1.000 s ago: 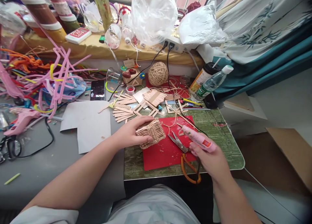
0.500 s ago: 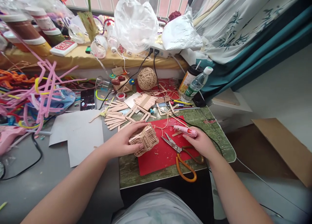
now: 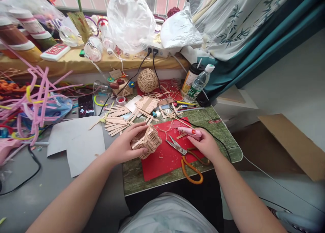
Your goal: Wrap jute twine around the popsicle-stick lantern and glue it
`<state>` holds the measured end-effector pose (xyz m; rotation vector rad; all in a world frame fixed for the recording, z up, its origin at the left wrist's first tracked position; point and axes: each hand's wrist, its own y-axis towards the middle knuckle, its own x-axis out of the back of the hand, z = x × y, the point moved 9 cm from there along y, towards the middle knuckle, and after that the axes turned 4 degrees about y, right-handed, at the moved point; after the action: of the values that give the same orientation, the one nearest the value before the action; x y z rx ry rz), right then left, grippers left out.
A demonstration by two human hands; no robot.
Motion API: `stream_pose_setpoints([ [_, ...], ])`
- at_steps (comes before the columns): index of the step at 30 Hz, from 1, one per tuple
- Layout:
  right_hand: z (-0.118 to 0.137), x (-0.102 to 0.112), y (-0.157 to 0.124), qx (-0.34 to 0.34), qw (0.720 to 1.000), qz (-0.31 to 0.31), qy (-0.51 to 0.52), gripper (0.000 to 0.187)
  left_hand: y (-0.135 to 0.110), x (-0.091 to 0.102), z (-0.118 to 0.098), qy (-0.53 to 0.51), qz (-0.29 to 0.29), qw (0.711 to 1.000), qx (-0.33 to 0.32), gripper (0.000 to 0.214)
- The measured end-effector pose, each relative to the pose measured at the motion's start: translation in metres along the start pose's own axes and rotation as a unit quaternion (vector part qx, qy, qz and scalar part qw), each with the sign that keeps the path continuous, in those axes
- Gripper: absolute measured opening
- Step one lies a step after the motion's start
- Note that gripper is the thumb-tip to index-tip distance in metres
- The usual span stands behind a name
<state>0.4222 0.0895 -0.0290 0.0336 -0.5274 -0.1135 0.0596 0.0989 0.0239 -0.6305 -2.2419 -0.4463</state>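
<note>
Nearest, the person's pale shirt point(image 3: 167, 216) shows at the bottom edge, with both bare forearms reaching forward and inward from the lower corners.

The orange-handled scissors point(image 3: 183, 152) lie with blades parted, their handles over the near edge of the green board point(image 3: 133, 184) and their points on a red sheet point(image 3: 157, 167).

The left hand point(image 3: 128, 143) is curled firmly around a small twine-woven box point(image 3: 151, 141), the thumb across its near side and the fingers over its far side. The wrist comes in from the left, and the box is tilted, its ribbed face turned right, above the left part of the red sheet.

The right hand point(image 3: 207, 145) is closed on a slim pink tool point(image 3: 190, 131), thumb along its near side, the other fingers mostly hidden beneath. Its nozzle points left toward the box, near it but apart. Whether this hand touches the scissors' rear handle, I cannot tell.

To the left, a notched pale card point(image 3: 85, 141) lies on the grey table point(image 3: 58, 189). Farther back are scattered craft sticks point(image 3: 115, 124), a ball of twine point(image 3: 147, 80) and a clear bottle point(image 3: 200, 86) beside a lidded cup point(image 3: 189, 79). Farthest, a clear plastic bag point(image 3: 130, 23) sits on the cloth-covered ledge point(image 3: 73, 61).
</note>
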Motion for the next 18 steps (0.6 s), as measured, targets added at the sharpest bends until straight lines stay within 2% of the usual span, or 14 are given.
stream_pose_setpoints([
  [3, 0.001, 0.01, -0.008, 0.027, 0.999, -0.026, -0.028, 0.048, 0.0, 0.001, 0.005, -0.003, -0.009, 1.0, 0.019, 0.08],
  [6, 0.001, 0.027, -0.018, 0.064, 0.992, -0.106, -0.011, 0.055, 0.001, 0.002, 0.007, -0.01, -0.015, 0.999, 0.03, 0.08],
  [9, 0.007, 0.034, -0.029, 0.1, 0.981, -0.165, 0.01, 0.056, 0.001, 0.004, 0.006, -0.01, -0.022, 0.999, 0.029, 0.079],
  [11, 0.021, 0.036, -0.038, 0.129, 0.972, -0.196, 0.001, 0.051, 0.0, 0.004, 0.005, -0.004, -0.024, 0.999, 0.029, 0.078],
  [14, 0.054, 0.035, -0.061, 0.201, 0.951, -0.234, -0.004, 0.026, 0.0, 0.005, 0.004, 0.016, -0.023, 0.999, 0.023, 0.08],
  [15, 0.067, 0.029, -0.069, 0.228, 0.95, -0.216, -0.007, 0.018, 0.0, 0.005, 0.003, 0.028, -0.021, 0.999, 0.015, 0.081],
  [16, 0.08, 0.017, -0.074, 0.254, 0.952, -0.172, -0.011, 0.014, 0.0, 0.004, 0.001, 0.041, -0.019, 0.999, 0.004, 0.082],
  [18, 0.107, -0.02, -0.084, 0.313, 0.949, -0.034, -0.028, 0.014, 0.0, 0.003, -0.005, 0.069, -0.015, 0.997, -0.027, 0.082],
])
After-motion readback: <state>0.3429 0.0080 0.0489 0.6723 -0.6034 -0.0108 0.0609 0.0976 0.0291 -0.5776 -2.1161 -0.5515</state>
